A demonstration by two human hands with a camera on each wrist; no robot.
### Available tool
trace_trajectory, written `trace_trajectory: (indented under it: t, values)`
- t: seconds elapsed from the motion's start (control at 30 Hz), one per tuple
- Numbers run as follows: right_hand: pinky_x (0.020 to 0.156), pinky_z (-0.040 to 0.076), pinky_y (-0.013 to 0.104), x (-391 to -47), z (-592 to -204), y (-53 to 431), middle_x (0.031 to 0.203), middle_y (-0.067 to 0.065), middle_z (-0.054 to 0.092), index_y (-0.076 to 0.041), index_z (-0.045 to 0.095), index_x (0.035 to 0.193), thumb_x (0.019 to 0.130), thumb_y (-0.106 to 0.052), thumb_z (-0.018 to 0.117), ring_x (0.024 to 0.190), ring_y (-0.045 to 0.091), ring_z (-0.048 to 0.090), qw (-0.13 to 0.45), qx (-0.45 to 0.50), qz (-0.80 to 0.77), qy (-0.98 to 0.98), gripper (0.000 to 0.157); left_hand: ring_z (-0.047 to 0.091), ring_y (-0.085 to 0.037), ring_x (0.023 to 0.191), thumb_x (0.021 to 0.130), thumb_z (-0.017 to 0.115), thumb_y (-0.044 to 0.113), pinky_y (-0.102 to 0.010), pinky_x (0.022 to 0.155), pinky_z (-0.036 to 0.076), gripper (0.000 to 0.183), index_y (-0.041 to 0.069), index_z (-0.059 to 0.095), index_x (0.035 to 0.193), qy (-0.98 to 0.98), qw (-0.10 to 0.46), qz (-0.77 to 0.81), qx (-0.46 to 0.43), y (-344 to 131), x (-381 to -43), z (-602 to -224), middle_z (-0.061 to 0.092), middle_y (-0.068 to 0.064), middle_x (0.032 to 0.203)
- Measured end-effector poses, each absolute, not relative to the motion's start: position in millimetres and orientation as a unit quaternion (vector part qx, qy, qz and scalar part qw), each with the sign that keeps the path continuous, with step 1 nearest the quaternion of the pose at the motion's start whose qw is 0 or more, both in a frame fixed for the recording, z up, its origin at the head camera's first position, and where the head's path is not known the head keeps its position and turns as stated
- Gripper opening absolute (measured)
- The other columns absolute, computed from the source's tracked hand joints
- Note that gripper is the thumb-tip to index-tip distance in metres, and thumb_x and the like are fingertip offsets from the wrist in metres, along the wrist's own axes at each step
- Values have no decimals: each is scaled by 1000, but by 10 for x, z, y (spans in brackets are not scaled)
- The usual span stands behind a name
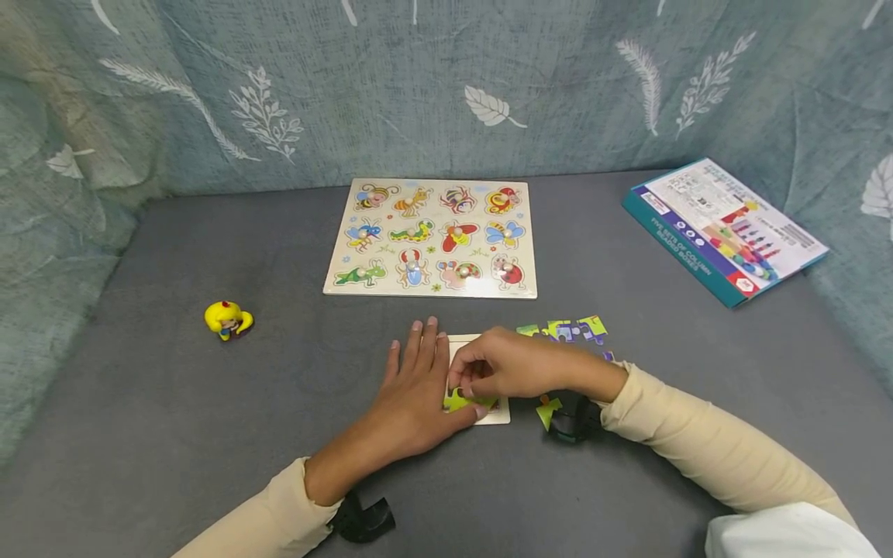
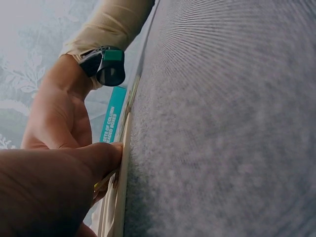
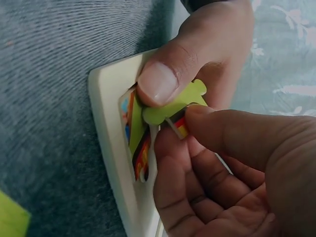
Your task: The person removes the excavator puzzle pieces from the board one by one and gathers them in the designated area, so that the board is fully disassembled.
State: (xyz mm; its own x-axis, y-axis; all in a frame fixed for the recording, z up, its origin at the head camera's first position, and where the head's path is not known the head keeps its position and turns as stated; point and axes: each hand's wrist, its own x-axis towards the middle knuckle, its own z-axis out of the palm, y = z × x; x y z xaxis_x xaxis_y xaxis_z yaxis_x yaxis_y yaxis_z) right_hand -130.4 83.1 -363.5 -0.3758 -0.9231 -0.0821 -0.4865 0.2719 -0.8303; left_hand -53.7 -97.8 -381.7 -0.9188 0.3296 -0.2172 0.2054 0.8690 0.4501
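A small wooden puzzle tray (image 1: 499, 418) lies on the grey table, with a few jigsaw pieces in its recess. My left hand (image 1: 415, 399) rests along the tray's left side, fingers extended. Its thumb presses on a lime-green jigsaw piece (image 3: 173, 107) in the right wrist view. From the right, my right hand (image 1: 512, 363) reaches over the tray and pinches a jigsaw piece (image 3: 180, 129) with red and yellow on it between thumb and index finger. That piece touches or overlaps the green one; my fingers hide most of it.
Loose jigsaw pieces (image 1: 575, 330) lie beyond my right forearm, and another green piece (image 1: 547, 412) is near the right wrist camera. Behind stands an insect peg puzzle board (image 1: 430, 238). A teal box (image 1: 725, 232) is at back right, a yellow-haired toy figure (image 1: 227, 319) at left.
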Motion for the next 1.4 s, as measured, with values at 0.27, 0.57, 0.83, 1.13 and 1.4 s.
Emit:
trace_trajectory:
  t: [0.27, 0.57, 0.83, 1.13, 1.4]
  values:
    - [71, 51, 26, -1314, -3630, 898, 87, -7, 65, -6, 70, 100, 92, 1, 65, 78, 6, 59, 288, -459, -397, 740, 12, -13, -31, 146, 87, 63, 58, -54, 113, -5, 102, -6, 16, 152, 957, 137, 211, 147, -985, -525, -3822, -3, -22, 160]
    - [66, 50, 27, -1358, -3573, 1110, 87, -6, 64, -7, 70, 101, 93, -1, 63, 75, 9, 57, 288, -436, -408, 749, 12, -11, -32, 146, 87, 62, 60, -54, 113, -5, 104, -6, 15, 152, 958, 139, 205, 145, -978, -532, -3825, -2, -22, 160]
    - [63, 49, 28, -1384, -3516, 1270, 85, -4, 65, -8, 71, 101, 94, 0, 62, 72, 11, 57, 296, -428, -409, 750, 14, -12, -31, 146, 87, 62, 59, -53, 113, -6, 103, -6, 15, 152, 957, 141, 206, 146, -976, -529, -3828, -3, -21, 160]
    - [66, 49, 29, -1405, -3480, 1337, 88, -3, 67, -3, 72, 102, 93, 2, 62, 73, 13, 57, 297, -418, -415, 752, 15, -14, -30, 145, 87, 61, 59, -53, 112, -7, 104, -6, 13, 153, 956, 145, 211, 145, -981, -528, -3821, -5, -21, 160]
    - [63, 48, 27, -1408, -3490, 1384, 89, -1, 68, -3, 72, 101, 93, 3, 61, 67, 16, 58, 307, -411, -417, 750, 15, -14, -30, 145, 88, 62, 59, -53, 113, -6, 104, -5, 13, 153, 955, 146, 212, 145, -988, -528, -3817, -4, -20, 160]
